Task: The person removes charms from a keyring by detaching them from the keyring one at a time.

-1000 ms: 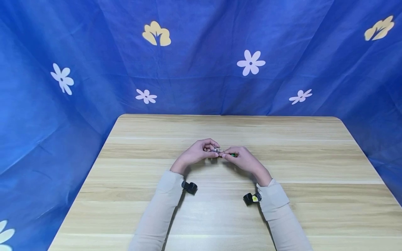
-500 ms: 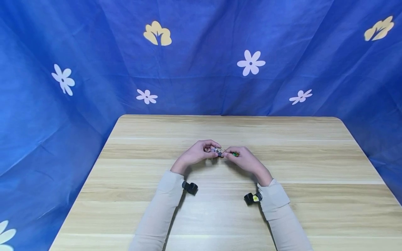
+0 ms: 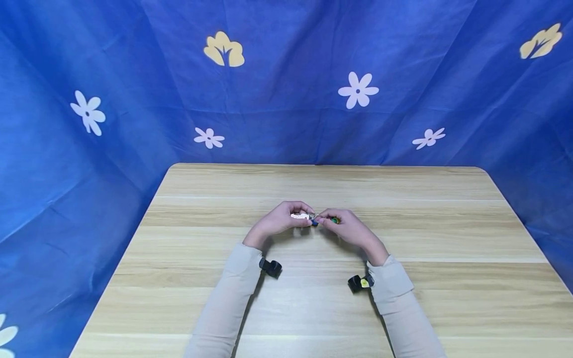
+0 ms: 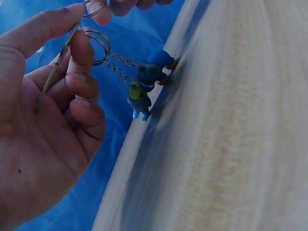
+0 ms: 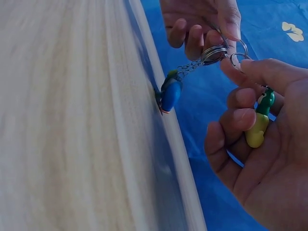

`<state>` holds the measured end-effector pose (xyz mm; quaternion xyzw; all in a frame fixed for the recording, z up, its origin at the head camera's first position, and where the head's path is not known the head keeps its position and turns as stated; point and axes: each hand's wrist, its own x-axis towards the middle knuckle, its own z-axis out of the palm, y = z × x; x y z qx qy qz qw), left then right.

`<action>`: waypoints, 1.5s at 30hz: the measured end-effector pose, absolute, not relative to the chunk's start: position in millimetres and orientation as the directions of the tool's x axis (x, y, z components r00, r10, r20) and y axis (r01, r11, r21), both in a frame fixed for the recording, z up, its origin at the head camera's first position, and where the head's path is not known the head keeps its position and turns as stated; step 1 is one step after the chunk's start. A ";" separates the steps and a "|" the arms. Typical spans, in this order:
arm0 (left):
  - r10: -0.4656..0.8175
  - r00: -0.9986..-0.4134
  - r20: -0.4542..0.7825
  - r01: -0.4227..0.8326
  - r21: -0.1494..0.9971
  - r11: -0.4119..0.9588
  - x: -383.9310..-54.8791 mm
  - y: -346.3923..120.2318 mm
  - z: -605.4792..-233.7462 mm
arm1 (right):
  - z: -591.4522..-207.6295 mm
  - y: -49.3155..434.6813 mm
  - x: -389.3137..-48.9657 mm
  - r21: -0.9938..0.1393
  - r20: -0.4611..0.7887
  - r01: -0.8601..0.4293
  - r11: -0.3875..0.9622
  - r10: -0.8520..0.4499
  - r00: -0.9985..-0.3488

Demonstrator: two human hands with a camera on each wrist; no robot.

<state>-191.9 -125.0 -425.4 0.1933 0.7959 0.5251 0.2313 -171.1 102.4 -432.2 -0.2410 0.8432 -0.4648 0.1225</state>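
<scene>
Left hand (image 3: 276, 220) pinches a flat metal piece (image 4: 54, 72) between thumb and forefinger; its exact kind is hard to tell. The right hand (image 3: 351, 231) pinches a small ring (image 5: 231, 60), with a green-headed yellow figurine (image 5: 258, 126) hanging against its curled fingers. Both meet above the surface (image 3: 447, 214), toward its far edge and roughly midway between its side edges. Looped key rings (image 4: 103, 45) hang by the left fingertips, their chains bearing a blue figurine (image 4: 158, 57) and a smaller figurine with light blue feet (image 4: 139, 102). Working the rings well probably calls for a firm left pinch as a steady anchor, small right-hand turns, the ring's gap brought under a thumbnail, and the dangling chains kept apart so they do not tangle.
</scene>
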 end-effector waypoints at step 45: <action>0.546 -0.824 -0.151 0.046 0.943 0.330 -193.1 -123.7 -429.8 | -435.3 101.6 -168.9 -0.833 0.048 -0.320 0.451 -0.518 -0.854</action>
